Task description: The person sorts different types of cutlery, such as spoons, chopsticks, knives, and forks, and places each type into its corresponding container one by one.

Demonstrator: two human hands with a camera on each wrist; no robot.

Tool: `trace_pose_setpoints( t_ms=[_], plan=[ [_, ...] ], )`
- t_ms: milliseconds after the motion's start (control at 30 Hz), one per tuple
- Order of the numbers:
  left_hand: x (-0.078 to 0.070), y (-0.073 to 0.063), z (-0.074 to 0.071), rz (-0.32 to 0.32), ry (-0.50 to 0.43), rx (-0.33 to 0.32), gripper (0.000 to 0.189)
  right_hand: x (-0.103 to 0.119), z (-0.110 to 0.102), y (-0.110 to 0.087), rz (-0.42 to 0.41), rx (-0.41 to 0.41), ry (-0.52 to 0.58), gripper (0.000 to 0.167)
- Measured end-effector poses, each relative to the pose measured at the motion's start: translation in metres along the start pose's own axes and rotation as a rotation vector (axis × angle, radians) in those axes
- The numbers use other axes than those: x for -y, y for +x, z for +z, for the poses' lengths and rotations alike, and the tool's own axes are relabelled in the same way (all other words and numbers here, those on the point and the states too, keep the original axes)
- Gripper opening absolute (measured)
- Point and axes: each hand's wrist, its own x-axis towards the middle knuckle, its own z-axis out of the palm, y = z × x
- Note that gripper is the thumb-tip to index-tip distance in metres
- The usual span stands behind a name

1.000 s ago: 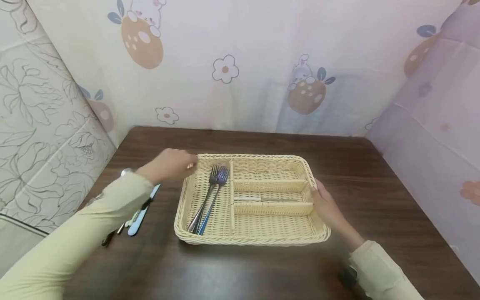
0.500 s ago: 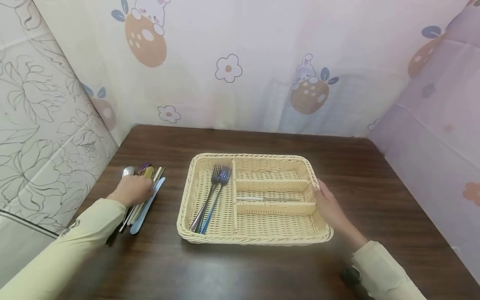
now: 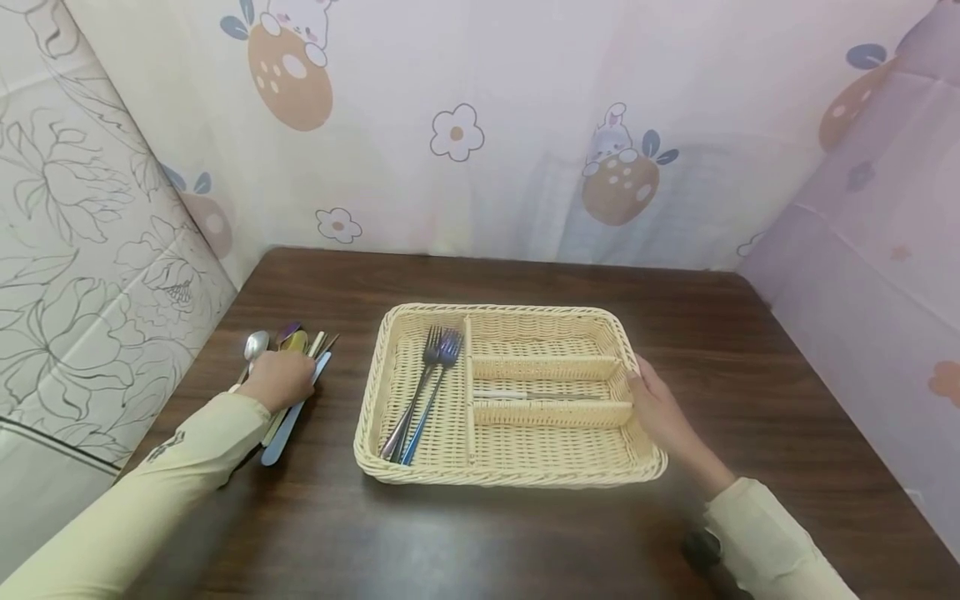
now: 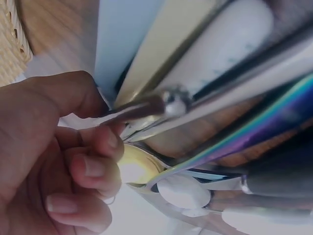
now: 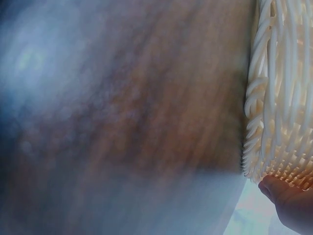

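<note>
Metal utensil [image 4: 139, 109] tight btwn L fingers [image 4: 98, 169], spoons [image 3: 257, 342] & lt-blue handle [image 3: 281, 440] nearby; R fingers [image 3: 647, 379] round basket [image 3: 510, 478] edge.

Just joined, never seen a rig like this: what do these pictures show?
No robot here: a person works with two bare hands. The wide picture is taken from the head, the two close ones from the wrists. On the dark table sits a wicker basket, with forks in its left compartment and a white-ended utensil in the middle narrow one. Left of it lie spoons and a pale-blue utensil. The left hand pinches a slim metal utensil, clearest in its wrist view; the right hand grips the basket's right end.
</note>
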Motion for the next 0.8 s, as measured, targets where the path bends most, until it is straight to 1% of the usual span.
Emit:
trace_pose_setpoints(
  t_ms=[33,133,233,300,400,500,600,700,800],
  plan=[
    [0.000,0.001,0.000,-0.004,-0.001,0.012,0.026,0.000,0.000,0.000,-0.003,0.002,0.003,0.059],
    [0.000,0.000,-0.003,-0.001,-0.011,0.018,0.024,0.000,0.000,0.000,-0.013,0.006,0.015,0.059],
    [0.000,0.000,-0.007,0.018,-0.023,-0.005,0.022,0.000,0.000,0.000,-0.013,0.007,0.017,0.059],
    [0.000,0.001,-0.013,0.034,-0.029,-0.020,0.022,0.000,0.000,-0.001,-0.011,0.000,0.013,0.059],
    [-0.004,0.005,-0.027,0.051,-0.044,-0.018,0.023,0.001,-0.001,-0.001,-0.014,-0.007,0.013,0.058],
    [-0.014,0.011,-0.047,0.066,-0.042,-0.012,0.025,0.000,-0.001,-0.001,-0.032,-0.011,0.018,0.057],
    [-0.029,0.018,-0.066,0.104,-0.001,-0.046,0.025,-0.002,-0.001,-0.001,-0.045,-0.013,0.017,0.057],
    [-0.047,0.024,-0.083,0.164,0.053,-0.089,0.022,-0.003,-0.001,-0.001,-0.050,-0.009,0.034,0.056],
    [-0.066,0.030,-0.094,0.232,0.058,-0.118,0.018,-0.003,0.001,0.000,-0.058,-0.008,0.049,0.055]
  ],
)
